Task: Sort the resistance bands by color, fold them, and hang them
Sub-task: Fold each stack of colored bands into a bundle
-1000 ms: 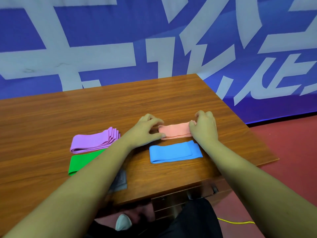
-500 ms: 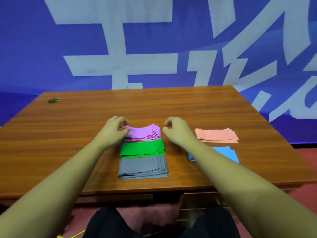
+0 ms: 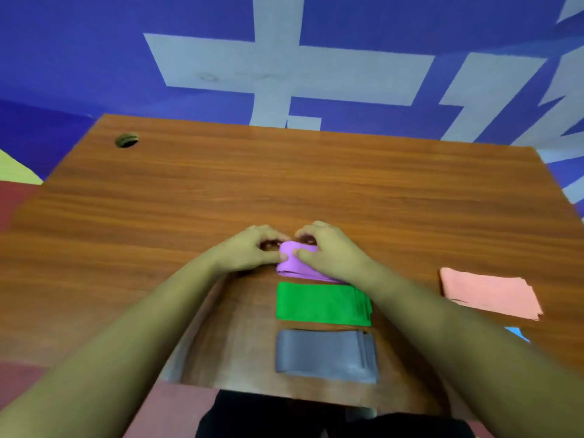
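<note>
Both hands meet on the purple bands (image 3: 292,260) in the middle of the wooden table (image 3: 284,184). My left hand (image 3: 249,249) pinches the stack's left end with curled fingers. My right hand (image 3: 328,251) grips it from the right and covers most of it. Just in front lie the folded green bands (image 3: 320,303), and nearer the table's front edge the folded grey bands (image 3: 324,354). The pink bands (image 3: 488,294) sit folded at the right. Only a corner of the blue bands (image 3: 516,333) shows past my right forearm.
A cable hole (image 3: 127,140) is set in the table's far left corner. A blue wall with large white characters (image 3: 284,67) stands right behind the table. Red floor (image 3: 19,197) shows at the left, and my dark trousers (image 3: 316,418) below the front edge.
My hands left the pink bands and moved to the purple stack. They have closed in from its two ends and now bunch it between them. The view swung left.
</note>
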`<state>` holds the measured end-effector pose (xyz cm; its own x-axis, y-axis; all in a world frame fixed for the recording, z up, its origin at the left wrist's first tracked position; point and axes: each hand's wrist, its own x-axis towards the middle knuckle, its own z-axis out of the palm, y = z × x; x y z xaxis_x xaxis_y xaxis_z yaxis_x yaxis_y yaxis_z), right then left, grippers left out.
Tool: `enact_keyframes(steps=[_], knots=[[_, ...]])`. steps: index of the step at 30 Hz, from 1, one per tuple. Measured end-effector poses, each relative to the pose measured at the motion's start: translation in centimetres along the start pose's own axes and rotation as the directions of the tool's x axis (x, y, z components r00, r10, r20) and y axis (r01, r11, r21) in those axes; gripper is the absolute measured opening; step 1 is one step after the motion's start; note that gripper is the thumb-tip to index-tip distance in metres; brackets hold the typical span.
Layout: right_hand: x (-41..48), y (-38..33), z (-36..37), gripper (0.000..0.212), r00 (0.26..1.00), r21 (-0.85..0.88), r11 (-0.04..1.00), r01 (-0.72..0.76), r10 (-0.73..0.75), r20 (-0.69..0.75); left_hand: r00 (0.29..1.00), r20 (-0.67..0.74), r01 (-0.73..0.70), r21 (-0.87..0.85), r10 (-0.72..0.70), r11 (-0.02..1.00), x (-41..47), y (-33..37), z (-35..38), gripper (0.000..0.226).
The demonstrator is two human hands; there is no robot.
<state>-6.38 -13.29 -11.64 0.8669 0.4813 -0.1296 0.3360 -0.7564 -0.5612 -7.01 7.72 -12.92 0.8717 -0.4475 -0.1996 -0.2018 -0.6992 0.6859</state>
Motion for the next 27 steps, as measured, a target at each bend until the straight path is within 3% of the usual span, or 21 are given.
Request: enact_keyframes(steps=[6,11,14,19,23,27], knots=[[-0.1,-0.9,0.0,0.032,0.989,0.044,0.991,-0.13,0.126,0.079,0.985,0.091,0.142,0.037,-0.145,0.989,0.6,1.0,-0.6,0.047],[-0.2,-1.7,-0.3,0.026,0.982,-0.011,0.984,-0.176,0.176,0.07,0.974,0.15,0.152,0.129,-0.171,0.98,1.4,1.5,-0.9,0.042],[-0.3,-2.3,-0.8,0.025,0.977,-0.065,0.98,-0.186,0.191,0.09,0.983,0.134,0.11,0.149,-0.13,0.983,1.7,2.1,-1.2,0.037],[-0.5,-4.6,-4.8,0.021,0.972,0.014,0.977,-0.215,0.213,0.095,0.99,0.144,-0.02,0.11,0.004,0.994,1.7,4.2,-4.5,0.036],[-0.6,-7.9,-10.8,0.016,0.979,0.063,0.978,-0.201,0.197,0.059,0.979,0.159,-0.131,-0.002,0.129,0.991,1.4,7.8,-10.4,0.039],[-0.3,-11.9,-17.9,0.02,0.987,0.168,0.972,-0.162,0.161,0.022,0.964,0.192,-0.174,-0.077,0.186,0.982,0.8,13.1,-17.4,0.021]])
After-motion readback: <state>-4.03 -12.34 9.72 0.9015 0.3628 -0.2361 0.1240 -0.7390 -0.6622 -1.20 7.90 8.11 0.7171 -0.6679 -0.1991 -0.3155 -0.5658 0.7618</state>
